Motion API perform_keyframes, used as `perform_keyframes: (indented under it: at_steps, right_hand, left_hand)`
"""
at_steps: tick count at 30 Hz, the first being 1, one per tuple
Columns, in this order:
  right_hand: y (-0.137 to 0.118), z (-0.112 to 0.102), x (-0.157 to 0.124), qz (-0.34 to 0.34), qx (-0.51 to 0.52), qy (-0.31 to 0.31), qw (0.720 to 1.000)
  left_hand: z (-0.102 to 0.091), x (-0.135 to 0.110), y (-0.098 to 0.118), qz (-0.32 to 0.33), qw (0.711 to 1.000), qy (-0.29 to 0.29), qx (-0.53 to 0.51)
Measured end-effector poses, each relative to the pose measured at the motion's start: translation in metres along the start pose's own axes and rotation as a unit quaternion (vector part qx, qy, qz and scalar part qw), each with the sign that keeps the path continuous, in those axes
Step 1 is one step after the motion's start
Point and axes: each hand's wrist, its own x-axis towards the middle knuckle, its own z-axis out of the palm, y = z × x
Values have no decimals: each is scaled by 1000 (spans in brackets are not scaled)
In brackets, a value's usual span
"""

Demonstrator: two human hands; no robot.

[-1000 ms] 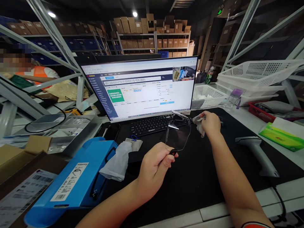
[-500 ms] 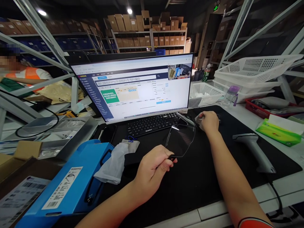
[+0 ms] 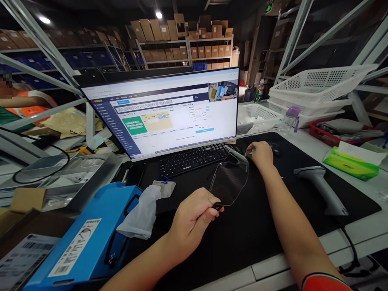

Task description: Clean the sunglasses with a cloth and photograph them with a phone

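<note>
The left hand (image 3: 192, 216) holds up a pair of clear safety glasses (image 3: 228, 184), its fingers closed in a pinch on the dark tip of 1 temple arm, with the lens standing just beyond them over a black desk mat (image 3: 242, 250). The right hand (image 3: 262, 157) curls around a small white cloth (image 3: 248, 150), its fingers shut on it, right beside the far temple arm (image 3: 235, 153); whether cloth and arm touch, I cannot tell. So at this moment, 1 hand steadies the glasses while the other keeps the cloth at their far end. Just past the right fingers sits a black mouse (image 3: 274, 149), and a handheld barcode scanner (image 3: 321, 186) lies further out on their right. Ahead of the left fingers runs a black keyboard (image 3: 192, 159), below a lit monitor (image 3: 160, 115). To their left lie a white bag (image 3: 139, 212) and a blue box (image 3: 87, 238). Against the earlier frame, the glasses barely shift — but less of the cloth shows now, and the right fingers sit nearer the temple arm.
</note>
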Motion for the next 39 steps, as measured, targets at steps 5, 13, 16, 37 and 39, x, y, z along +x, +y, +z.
perform_keyframes:
  at_steps: [5, 13, 16, 37, 39]
  right_hand:
    - [-2, 5, -2, 9, -12, -35, 999]
    - [-3, 13, -4, 16, -35, -90, 995]
    - [-4, 13, -5, 18, -43, -105, 993]
    - [-23, -34, -8, 46, -111, -176, 977]
    - [-28, -40, -10, 32, -102, -172, 979]
  left_hand:
    - [0, -2, -2, -17, 1000, 4, -12]
    - [0, -4, -4, -22, 1000, 6, -22]
    - [1, -3, -5, -21, 1000, 5, -23]
    - [4, -4, -10, -35, 995, 60, -69]
    - [4, -5, -8, -39, 994, 68, -82]
